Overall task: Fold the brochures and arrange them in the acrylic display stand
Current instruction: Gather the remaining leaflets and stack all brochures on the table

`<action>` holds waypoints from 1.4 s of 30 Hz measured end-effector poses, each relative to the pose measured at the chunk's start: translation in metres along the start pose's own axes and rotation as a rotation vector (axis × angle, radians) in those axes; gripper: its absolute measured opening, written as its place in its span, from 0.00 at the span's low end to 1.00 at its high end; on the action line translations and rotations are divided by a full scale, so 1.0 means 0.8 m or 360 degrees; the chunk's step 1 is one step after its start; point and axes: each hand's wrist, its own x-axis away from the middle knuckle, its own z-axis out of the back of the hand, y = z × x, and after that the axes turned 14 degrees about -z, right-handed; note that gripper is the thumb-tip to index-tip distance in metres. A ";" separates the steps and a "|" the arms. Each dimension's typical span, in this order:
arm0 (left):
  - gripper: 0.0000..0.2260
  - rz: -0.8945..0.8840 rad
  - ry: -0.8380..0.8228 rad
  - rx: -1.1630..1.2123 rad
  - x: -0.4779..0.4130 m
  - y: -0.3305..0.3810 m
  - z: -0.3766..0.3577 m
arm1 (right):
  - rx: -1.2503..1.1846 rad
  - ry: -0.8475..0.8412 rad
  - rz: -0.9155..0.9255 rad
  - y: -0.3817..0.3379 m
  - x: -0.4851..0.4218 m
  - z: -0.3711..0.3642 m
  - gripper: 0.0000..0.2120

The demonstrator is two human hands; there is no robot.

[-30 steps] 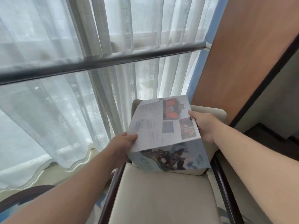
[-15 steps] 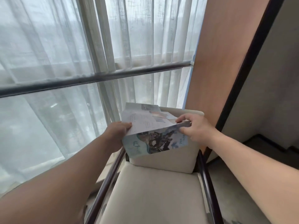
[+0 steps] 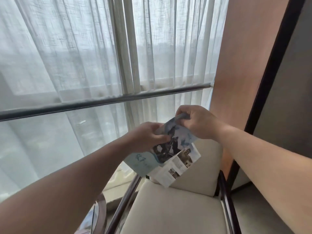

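Pale-blue glossy paper brochure [image 3: 170,149] is held up in the air in both hands, tilted, above the chair and in front of its backrest, not touching either. It is partly folded: a blue cover panel with a dark figure picture and faint blue lettering faces the person. A white panel with text and small photos sticks out from under it at the lower right. The fold lines do not line up, so the panels sit skewed.

Left hand [image 3: 148,135] grips the brochure's left side near the top, fingers curled round the edge and thumb on the printed face. Right hand [image 3: 197,122] pinches the upper right corner, fingers curled tight over the paper, which bends slightly there. The hands are close together, nearly touching. Both forearms are bare and reach in from the bottom of the view.

Below is a cream cushioned chair seat [image 3: 177,208] with a matching cream backrest cushion [image 3: 206,169], set in a dark wooden chair frame [image 3: 125,200]. A curved dark edge [image 3: 101,211] shows lower left of the chair; can't tell what it belongs to.

Behind hangs a sheer white curtain [image 3: 76,56] over a big window, crossed by a grey horizontal rail [image 3: 101,102]. To the right stand a brown wooden wall panel [image 3: 244,48], then a black vertical trim strip [image 3: 273,65] and a dark grey wall [image 3: 290,98].
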 end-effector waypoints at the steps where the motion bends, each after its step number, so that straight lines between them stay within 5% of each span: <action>1: 0.03 0.0000 0.0019 0.0023 0.000 0.001 0.000 | -0.0045 -0.0004 0.0037 -0.010 0.001 -0.003 0.12; 3: 0.06 0.0094 0.0136 0.0277 0.007 -0.001 -0.001 | -0.0097 0.0072 0.0077 -0.020 0.001 -0.012 0.11; 8: 0.06 0.0194 0.0447 0.1011 0.038 -0.025 0.018 | -0.0332 0.0318 -0.0440 -0.018 0.011 -0.031 0.37; 12: 0.10 0.0150 0.0506 0.1475 0.047 -0.027 0.025 | -0.0887 -0.0204 -0.0936 -0.007 0.027 -0.057 0.48; 15: 0.11 0.0181 0.0458 0.1665 0.050 -0.026 0.022 | -0.1378 -0.0659 -0.0872 -0.003 0.034 -0.083 0.33; 17: 0.10 0.0220 0.0458 0.1687 0.051 -0.027 0.017 | -0.1582 -0.0613 -0.0757 -0.008 0.033 -0.096 0.17; 21: 0.12 0.0311 0.0687 0.1279 0.049 -0.031 0.009 | -0.1729 -0.0325 -0.0695 -0.018 0.027 -0.103 0.08; 23: 0.17 0.0306 0.0790 0.1121 0.050 -0.036 0.012 | -0.1696 -0.0299 -0.0658 -0.020 0.025 -0.101 0.07; 26: 0.26 0.0374 0.0577 0.1220 0.054 -0.042 0.015 | -0.1696 -0.0354 -0.0594 -0.023 0.024 -0.102 0.08; 32: 0.13 0.0479 0.0498 0.1426 0.059 -0.052 0.012 | -0.1678 -0.0429 -0.0573 -0.033 0.027 -0.116 0.09; 39: 0.30 0.0468 0.0326 0.1279 0.069 -0.059 0.017 | -0.1750 -0.0731 -0.0457 -0.039 0.035 -0.091 0.13; 42: 0.26 0.0479 0.0308 0.1312 0.071 -0.059 0.016 | -0.1692 -0.0749 -0.0462 -0.041 0.034 -0.088 0.14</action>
